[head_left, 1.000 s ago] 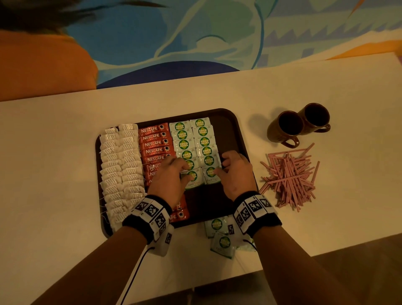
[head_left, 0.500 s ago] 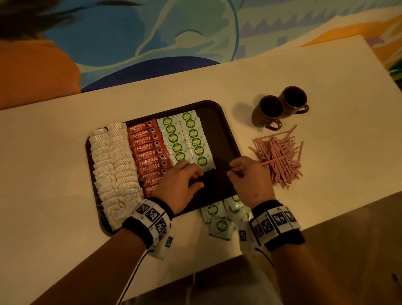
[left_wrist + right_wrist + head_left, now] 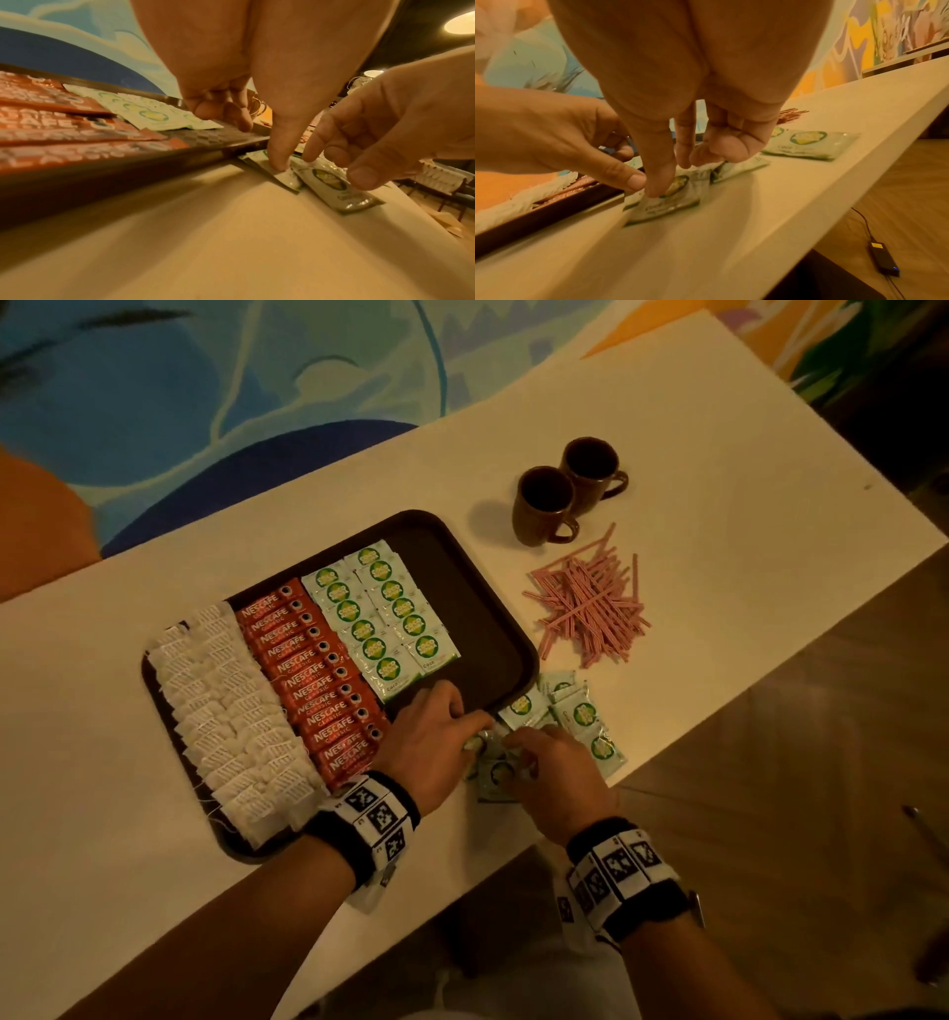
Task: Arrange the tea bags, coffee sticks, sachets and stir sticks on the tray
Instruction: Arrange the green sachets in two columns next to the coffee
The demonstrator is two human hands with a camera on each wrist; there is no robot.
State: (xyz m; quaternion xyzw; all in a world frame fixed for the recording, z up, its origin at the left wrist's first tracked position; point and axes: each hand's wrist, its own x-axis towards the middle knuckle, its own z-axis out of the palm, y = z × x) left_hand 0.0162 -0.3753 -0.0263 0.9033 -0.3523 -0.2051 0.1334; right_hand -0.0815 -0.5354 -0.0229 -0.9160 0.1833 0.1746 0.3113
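Note:
A dark brown tray (image 3: 513, 629) holds rows of white tea bags (image 3: 226, 711), red coffee sticks (image 3: 308, 670) and green sachets (image 3: 380, 618). More green sachets (image 3: 580, 716) lie loose on the table off the tray's near right corner. My left hand (image 3: 475, 724) is over them, its thumb pressing one sachet (image 3: 285, 178) flat while its other fingers curl above the tray edge. Beside it, my right hand (image 3: 513, 744) pinches another sachet (image 3: 680, 192) between thumb and fingers. Pink stir sticks (image 3: 590, 608) lie heaped on the table to the tray's right.
Two brown mugs (image 3: 544, 505) stand behind the stir sticks. The table's front edge (image 3: 642, 762) runs close to the loose sachets. The tray's right strip is bare. A black power adapter (image 3: 883, 261) lies on the wooden floor.
Both hands have left the sachet rows on the tray and moved toward me and right, down onto the loose sachets. The head view has swung to the right.

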